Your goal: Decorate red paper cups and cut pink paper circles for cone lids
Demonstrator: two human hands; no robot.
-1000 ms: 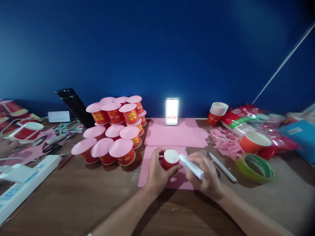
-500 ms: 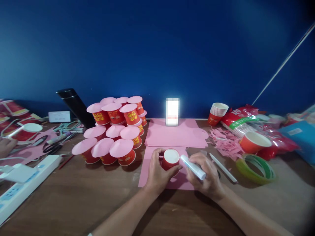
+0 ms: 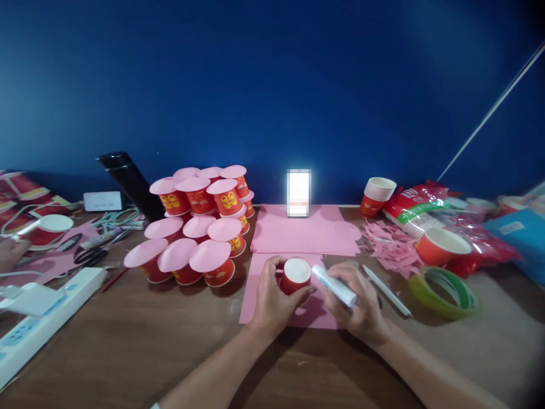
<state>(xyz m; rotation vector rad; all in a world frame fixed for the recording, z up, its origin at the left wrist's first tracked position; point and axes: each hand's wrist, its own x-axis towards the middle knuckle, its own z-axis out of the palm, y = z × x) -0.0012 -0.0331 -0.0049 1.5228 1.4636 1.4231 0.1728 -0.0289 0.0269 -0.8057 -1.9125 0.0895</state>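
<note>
Holding a small red paper cup [image 3: 297, 272] in the left hand [image 3: 275, 301] and a white tube [image 3: 334, 286] in the right hand [image 3: 357, 304], a person works at a brown desk [image 3: 128, 352]. The cup is at the centre, above a pink sheet [image 3: 251, 295]. Its long axis runs nearly upright, and its round white end faces up toward the viewer. The lower edge is partly covered by fingers and shadow, so whether it rests on the sheet is hard to tell.

The tube slants: one end points up and left, just beside the cup's upper edge, and the other points down and right, toward the person's right forearm. The left hand is curved partway open around the cup, with the thumb along the near side and the fingers at the left and back. The right hand is more closed, its fingers pinching the tube around the middle.

Behind the sheet lie more pink papers [image 3: 276, 236], with a glowing upright screen [image 3: 298, 193] at their far edge. To the left, red cups capped with pink discs [image 3: 208, 258] stand in two layers. To the right are a slim white pen [image 3: 387, 291], pink paper scraps [image 3: 389, 244] and a roll of tape [image 3: 457, 305]. Another person's hand [image 3: 12, 253] shows at the far left.
</note>
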